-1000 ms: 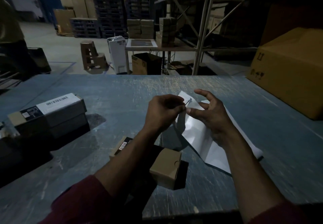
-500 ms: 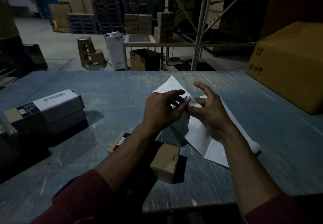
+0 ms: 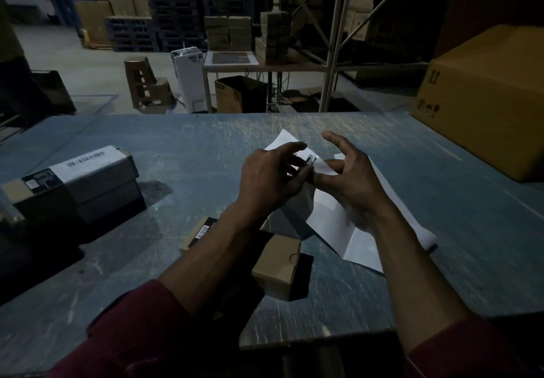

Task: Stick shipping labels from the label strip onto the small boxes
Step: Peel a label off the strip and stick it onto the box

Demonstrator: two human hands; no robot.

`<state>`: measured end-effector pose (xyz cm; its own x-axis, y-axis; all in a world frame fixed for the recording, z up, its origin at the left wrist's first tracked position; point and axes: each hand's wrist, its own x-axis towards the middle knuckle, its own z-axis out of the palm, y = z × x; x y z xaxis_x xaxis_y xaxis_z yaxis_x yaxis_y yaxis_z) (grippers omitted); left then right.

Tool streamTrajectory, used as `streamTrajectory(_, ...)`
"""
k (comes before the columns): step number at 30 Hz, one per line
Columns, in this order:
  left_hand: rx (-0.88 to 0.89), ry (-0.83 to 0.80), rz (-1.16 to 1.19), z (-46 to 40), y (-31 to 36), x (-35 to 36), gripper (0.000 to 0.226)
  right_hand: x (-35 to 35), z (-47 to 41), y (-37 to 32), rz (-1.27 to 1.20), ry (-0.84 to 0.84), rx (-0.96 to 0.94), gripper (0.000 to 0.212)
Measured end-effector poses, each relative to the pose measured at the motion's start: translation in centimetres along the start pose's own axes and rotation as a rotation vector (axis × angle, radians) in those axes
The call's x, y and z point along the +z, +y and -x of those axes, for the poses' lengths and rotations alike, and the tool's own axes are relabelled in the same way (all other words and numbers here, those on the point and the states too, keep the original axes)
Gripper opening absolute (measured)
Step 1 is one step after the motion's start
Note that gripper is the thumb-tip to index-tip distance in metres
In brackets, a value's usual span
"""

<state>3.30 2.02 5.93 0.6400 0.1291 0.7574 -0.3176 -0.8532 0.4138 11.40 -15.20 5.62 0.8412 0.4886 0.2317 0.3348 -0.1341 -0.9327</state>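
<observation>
Head view looks down on a worn blue-grey desk (image 3: 182, 153) in a dim warehouse. Both hands meet over the middle of it, just beyond a small brown box (image 3: 276, 265) that sits near the front edge. The left hand (image 3: 270, 180) has its fingers curled, pinching the far corner of a white label (image 3: 290, 142) that lifts up off the label strip (image 3: 347, 230). The right hand (image 3: 350, 177) touches the same spot with thumb and forefinger, pinching the sheet just beside the left fingertips, while its other fingers spread up and apart. The label strip is a long white sheet lying on the desk under the right wrist, running from the hands toward the near right. A second small box (image 3: 201, 229) with a dark printed top lies just left of the brown one, partly hidden by the left forearm. Well apart on the left stands a long grey box (image 3: 97, 177) with a barcode label on its top. A large cardboard carton (image 3: 485, 103) rests on the far right of the desk. Beyond the desk are metal racking and stacked cartons.
</observation>
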Motion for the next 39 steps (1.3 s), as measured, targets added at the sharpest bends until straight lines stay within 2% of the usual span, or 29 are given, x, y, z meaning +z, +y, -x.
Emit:
streamTrajectory(7, -0.051, -0.042, 0.027, -0.1, 0.1, 0.0, 0.039, 0.0, 0.1, -0.1, 0.02, -0.004, -0.006, 0.105)
streamTrajectory(19, -0.134, -0.067, 0.091, -0.2, 0.0, 0.2, 0.042, -0.4, 0.2, -0.6, 0.041, -0.001, 0.003, 0.093)
streamTrajectory(23, -0.349, 0.008, 0.263, -0.4, -0.2, 0.6, 0.034, -0.8, -0.1, 0.1, -0.024, 0.03, 0.063, 0.085)
streamTrajectory(27, -0.57, 0.093, 0.439, -0.8, -1.4, 0.8, 0.04, -2.1, -0.4, 0.4, -0.046, 0.037, 0.131, 0.082)
streamTrajectory(31, -0.738, 0.147, 0.517, -0.8, -2.8, 0.8, 0.047, -4.5, -0.8, 1.2, 0.003, 0.015, 0.239, 0.077)
streamTrajectory(36, -0.782, 0.194, 0.469, -0.9, -3.6, 0.7, 0.053, -9.6, -1.0, 0.8, 0.12, -0.047, 0.339, 0.072)
streamTrajectory(39, -0.771, 0.188, 0.408, -0.6, -3.9, 0.6, 0.054, -11.4, -0.6, 0.1, 0.169, -0.066, 0.381, 0.055)
